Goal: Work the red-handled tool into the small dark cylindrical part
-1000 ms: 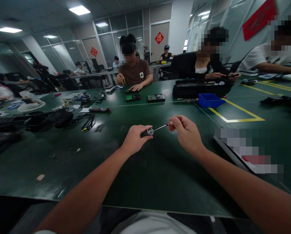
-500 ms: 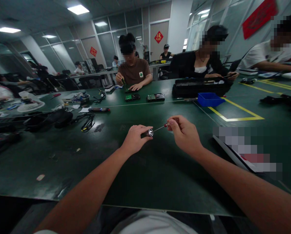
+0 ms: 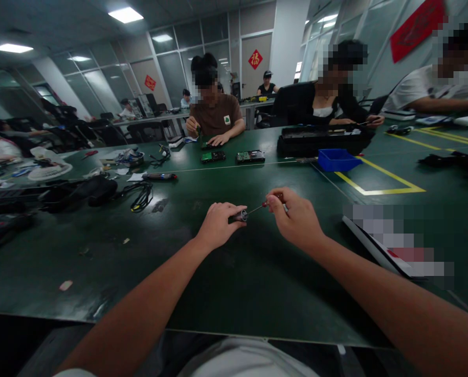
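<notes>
My left hand (image 3: 219,224) is closed around a small dark cylindrical part (image 3: 241,215), with the thumb below and fingers above. The part's round end, with a pale ring, faces right. In my right hand (image 3: 292,213) is a screwdriver (image 3: 265,204) with a reddish handle, pinched between thumb and fingers. Its thin metal shaft points left and down, and the tip meets the round end of the part. Whether the tip sits inside the part I cannot tell. Both hands are above the green table (image 3: 253,283).
Across the table a person (image 3: 216,115) handles a board near two green circuit boards (image 3: 213,156). A blue bin (image 3: 338,160) stands right of a black case's front. Cables (image 3: 142,198) and a pen-like tool (image 3: 159,177) lie left; a white-edged flat object (image 3: 369,243) lies right.
The cylindrical part has turned in my left hand, so its round end faces more to the right. My right hand has shifted slightly left with the screwdriver.
</notes>
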The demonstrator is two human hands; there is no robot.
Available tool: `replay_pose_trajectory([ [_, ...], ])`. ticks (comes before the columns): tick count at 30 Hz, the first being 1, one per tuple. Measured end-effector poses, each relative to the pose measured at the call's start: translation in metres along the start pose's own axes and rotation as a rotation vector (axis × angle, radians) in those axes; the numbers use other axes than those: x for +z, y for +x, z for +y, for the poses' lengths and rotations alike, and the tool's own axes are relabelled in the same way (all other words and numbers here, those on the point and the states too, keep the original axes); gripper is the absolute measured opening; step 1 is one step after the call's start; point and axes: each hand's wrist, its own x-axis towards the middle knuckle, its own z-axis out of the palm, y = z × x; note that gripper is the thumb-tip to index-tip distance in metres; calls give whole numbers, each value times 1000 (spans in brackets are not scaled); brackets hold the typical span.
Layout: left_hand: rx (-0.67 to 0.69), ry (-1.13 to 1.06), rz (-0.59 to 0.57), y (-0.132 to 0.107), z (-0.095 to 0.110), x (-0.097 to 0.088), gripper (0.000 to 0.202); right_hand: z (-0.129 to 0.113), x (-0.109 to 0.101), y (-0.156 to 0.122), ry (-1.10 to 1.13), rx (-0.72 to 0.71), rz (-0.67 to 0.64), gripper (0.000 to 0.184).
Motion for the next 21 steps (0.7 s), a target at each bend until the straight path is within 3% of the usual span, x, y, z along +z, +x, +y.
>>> replay_pose_trajectory([
  [8, -53, -90, 20, 0, 2, -3, 40, 3, 0, 1, -25, 6, 8, 24],
  [17, -230, -432, 132, 3, -1, 3, 34, 4, 0, 1, 2, 32, 27, 26],
  [21, -255, -380, 94, 2, 4, -4, 39, 5, -1, 1, 2, 28, 26, 26],
])
